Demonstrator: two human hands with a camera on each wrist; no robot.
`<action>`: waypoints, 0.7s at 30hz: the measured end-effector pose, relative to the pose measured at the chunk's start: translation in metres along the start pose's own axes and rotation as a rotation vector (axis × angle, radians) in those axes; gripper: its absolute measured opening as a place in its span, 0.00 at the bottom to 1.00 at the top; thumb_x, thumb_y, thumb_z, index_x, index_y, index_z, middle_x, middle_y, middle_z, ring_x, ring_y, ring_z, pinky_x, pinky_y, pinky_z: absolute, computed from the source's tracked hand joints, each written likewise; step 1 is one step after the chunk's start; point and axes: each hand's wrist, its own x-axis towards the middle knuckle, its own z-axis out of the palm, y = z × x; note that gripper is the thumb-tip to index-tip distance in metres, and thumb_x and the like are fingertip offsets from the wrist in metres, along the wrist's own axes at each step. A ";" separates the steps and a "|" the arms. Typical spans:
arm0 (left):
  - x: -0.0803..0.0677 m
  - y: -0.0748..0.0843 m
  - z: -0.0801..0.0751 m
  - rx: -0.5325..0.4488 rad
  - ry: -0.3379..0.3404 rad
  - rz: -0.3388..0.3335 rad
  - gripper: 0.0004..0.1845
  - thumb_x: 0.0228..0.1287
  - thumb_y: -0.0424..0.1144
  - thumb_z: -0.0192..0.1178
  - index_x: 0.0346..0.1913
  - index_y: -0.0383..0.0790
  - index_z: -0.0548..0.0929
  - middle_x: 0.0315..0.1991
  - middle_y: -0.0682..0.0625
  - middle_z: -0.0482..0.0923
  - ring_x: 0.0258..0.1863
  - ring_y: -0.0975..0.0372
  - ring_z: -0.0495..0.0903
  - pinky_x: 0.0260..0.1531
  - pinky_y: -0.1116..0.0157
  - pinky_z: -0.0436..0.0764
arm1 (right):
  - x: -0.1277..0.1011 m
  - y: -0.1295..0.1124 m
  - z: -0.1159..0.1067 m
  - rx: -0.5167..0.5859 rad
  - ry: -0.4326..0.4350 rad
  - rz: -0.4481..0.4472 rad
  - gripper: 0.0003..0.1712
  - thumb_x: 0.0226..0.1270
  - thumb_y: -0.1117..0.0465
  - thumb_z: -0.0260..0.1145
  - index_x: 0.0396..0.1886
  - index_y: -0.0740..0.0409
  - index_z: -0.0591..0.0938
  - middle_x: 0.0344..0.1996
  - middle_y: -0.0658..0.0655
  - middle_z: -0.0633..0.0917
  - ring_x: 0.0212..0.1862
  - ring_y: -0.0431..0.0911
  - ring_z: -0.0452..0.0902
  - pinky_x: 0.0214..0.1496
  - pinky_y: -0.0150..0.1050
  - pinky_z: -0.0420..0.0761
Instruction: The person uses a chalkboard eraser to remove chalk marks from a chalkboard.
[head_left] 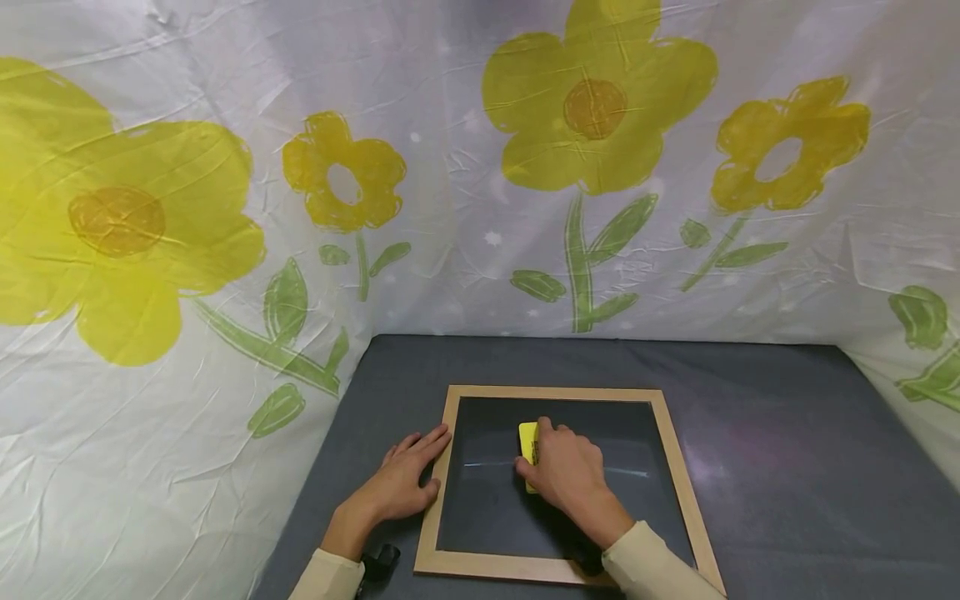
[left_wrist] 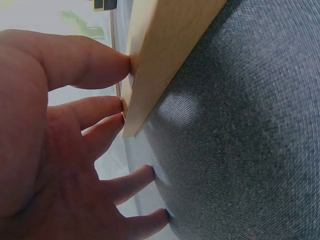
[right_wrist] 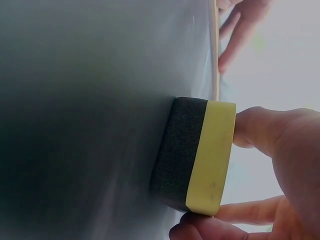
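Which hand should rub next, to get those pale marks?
Right, most likely. The right hand holds the yellow-and-black eraser against the blackboard, with pale marks on both sides of it. The left hand has no eraser; it touches the wooden frame.

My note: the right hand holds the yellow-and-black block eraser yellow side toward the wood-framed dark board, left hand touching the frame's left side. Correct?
Not quite: the block eraser has its black side, not its yellow one, toward the board, as the right wrist view shows.
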 end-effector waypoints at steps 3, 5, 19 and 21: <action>-0.001 0.000 0.000 -0.003 0.001 -0.002 0.39 0.74 0.36 0.62 0.86 0.45 0.67 0.89 0.50 0.59 0.85 0.33 0.57 0.76 0.22 0.53 | -0.001 0.005 -0.002 0.001 -0.007 0.014 0.40 0.64 0.36 0.78 0.63 0.60 0.82 0.30 0.56 0.82 0.25 0.49 0.76 0.23 0.47 0.79; -0.001 0.000 0.001 -0.003 0.002 -0.002 0.39 0.74 0.36 0.62 0.86 0.45 0.67 0.89 0.50 0.58 0.85 0.33 0.57 0.76 0.22 0.53 | -0.002 0.008 -0.003 0.001 -0.007 0.024 0.40 0.64 0.36 0.78 0.63 0.60 0.82 0.30 0.57 0.82 0.26 0.49 0.76 0.23 0.47 0.79; -0.001 0.001 0.000 -0.006 0.001 0.001 0.39 0.73 0.36 0.61 0.86 0.45 0.67 0.89 0.50 0.58 0.85 0.32 0.57 0.76 0.22 0.53 | -0.008 0.026 -0.008 -0.005 -0.013 0.065 0.40 0.64 0.36 0.78 0.62 0.61 0.82 0.29 0.56 0.82 0.25 0.49 0.76 0.22 0.47 0.76; -0.001 0.001 0.000 -0.005 0.002 -0.001 0.39 0.73 0.36 0.62 0.86 0.45 0.67 0.89 0.50 0.58 0.85 0.32 0.57 0.76 0.22 0.53 | -0.009 0.028 -0.009 -0.003 -0.008 0.070 0.40 0.63 0.36 0.79 0.62 0.61 0.82 0.29 0.57 0.82 0.25 0.49 0.76 0.22 0.47 0.76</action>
